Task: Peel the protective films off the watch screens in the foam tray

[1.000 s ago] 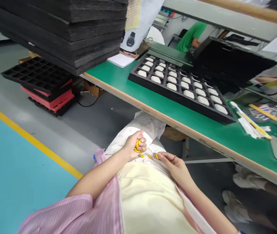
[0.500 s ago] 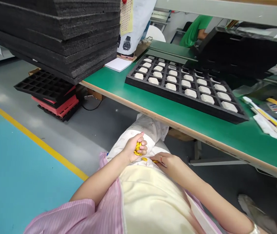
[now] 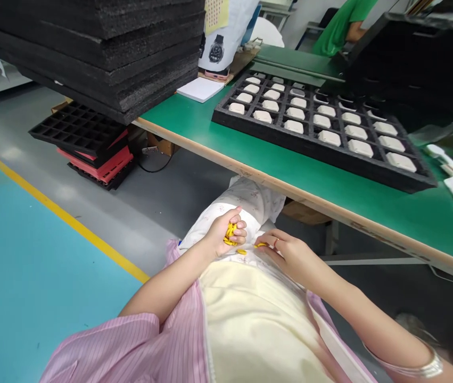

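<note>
My left hand point(image 3: 226, 233) rests on my lap, its fingers curled round a bunch of small yellow pieces point(image 3: 230, 234). My right hand point(image 3: 288, 254) lies just to the right of it, fingertips pinching one small yellow piece point(image 3: 260, 245) on the fabric. Another loose yellow piece point(image 3: 241, 251) lies on my lap between the two hands. Both hands are below the edge of the green table point(image 3: 298, 178).
A black foam tray point(image 3: 310, 143) with several white parts in its cells sits on the table. A tall stack of black foam sheets point(image 3: 102, 48) overhangs the table's left end. Black and red trays point(image 3: 86, 143) are piled on the floor. A person in a green shirt point(image 3: 340, 24) sits beyond.
The view has shifted slightly. My right hand has moved a little toward the left hand and its fingers have closed on a yellow piece; the left hand keeps its bunch.
</note>
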A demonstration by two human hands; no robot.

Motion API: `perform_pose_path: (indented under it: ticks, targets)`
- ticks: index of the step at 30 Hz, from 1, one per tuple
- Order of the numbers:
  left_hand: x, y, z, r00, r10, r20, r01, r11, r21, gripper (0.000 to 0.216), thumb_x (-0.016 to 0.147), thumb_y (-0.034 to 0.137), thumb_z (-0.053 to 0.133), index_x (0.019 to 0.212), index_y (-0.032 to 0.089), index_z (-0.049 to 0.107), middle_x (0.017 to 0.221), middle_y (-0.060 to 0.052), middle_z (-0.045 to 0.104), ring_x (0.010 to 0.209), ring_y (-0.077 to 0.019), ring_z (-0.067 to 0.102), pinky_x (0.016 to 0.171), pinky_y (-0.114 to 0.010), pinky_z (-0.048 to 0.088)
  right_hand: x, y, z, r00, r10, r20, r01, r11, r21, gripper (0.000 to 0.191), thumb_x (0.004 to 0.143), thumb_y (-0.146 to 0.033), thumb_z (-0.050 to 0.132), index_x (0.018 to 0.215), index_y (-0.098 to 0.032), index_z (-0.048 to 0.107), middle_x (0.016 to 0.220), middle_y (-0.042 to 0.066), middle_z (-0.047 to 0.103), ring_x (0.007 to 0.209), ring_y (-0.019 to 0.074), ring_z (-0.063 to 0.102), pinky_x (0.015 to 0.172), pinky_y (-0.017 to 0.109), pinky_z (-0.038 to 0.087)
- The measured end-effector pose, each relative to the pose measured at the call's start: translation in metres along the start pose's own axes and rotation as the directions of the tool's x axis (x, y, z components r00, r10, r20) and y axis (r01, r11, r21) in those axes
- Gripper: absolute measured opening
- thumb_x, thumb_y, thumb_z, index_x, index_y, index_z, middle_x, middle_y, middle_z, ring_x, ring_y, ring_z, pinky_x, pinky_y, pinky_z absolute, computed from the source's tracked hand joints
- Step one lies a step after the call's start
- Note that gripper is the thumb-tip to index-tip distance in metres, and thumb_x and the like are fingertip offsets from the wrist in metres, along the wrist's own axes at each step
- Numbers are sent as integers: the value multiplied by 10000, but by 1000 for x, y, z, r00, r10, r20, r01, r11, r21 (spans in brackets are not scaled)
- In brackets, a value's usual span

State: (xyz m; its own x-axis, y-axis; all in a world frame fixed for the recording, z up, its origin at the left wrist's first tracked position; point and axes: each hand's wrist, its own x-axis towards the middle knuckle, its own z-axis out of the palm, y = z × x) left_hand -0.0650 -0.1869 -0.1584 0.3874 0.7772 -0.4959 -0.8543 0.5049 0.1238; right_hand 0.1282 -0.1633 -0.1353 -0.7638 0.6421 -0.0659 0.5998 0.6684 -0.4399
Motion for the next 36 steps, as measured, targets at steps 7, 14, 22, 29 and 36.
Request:
perform_pose_path:
  ticks: [7, 14, 22, 29, 36]
  targets:
    - [5, 1, -5, 1000, 14, 24, -13, 999, -30, 306, 977, 351, 565, 757, 140, 535, 577, 91, 421, 392, -22, 325, 329, -139, 231, 13, -31, 8, 997, -31, 66, 28, 999, 40, 160, 899, -180, 543, 897, -225, 696, 893, 35, 742, 752, 186, 699, 696, 276, 541]
    - [1, 4, -5, 999, 37, 14, -36, 998, -48, 336, 978, 337, 562, 709, 146, 500, 570, 94, 401, 391, -21, 315, 324, -137, 212, 20, -26, 23, 1000, -7, 27, 8, 999, -32, 177, 823, -97, 532, 804, -178, 688, 774, 61, 660, 615, 174, 636, 610, 271, 487]
    - [-1, 3, -3, 998, 64, 29, -64, 998, -17, 410, 962, 340, 581, 632, 165, 412, 568, 91, 383, 404, -23, 313, 331, -137, 203, 24, -25, 32, 997, 64, -48, -63, 998, 19, 155, 776, -133, 522, 663, -180, 617, 673, 69, 646, 574, 192, 606, 591, 295, 472]
    - [-4, 1, -3, 994, 96, 48, -98, 995, 32, 457, 919, 334, 623, 590, 178, 346, 568, 85, 361, 398, -23, 322, 324, -125, 198, 18, -21, 25, 981, 185, -64, -166, 959, 231, 168, 760, -253, 578, 860, -206, 704, 689, 12, 731, 606, 179, 686, 609, 256, 531]
    - [-4, 1, -6, 989, 120, 85, -129, 984, 120, 445, 932, 335, 589, 585, 179, 357, 558, 74, 398, 387, -21, 331, 328, -121, 200, 14, -9, 24, 940, 333, -73, -270, 858, 437, 253, 729, -381, 652, 856, -168, 703, 652, 41, 738, 592, 199, 712, 553, 245, 550]
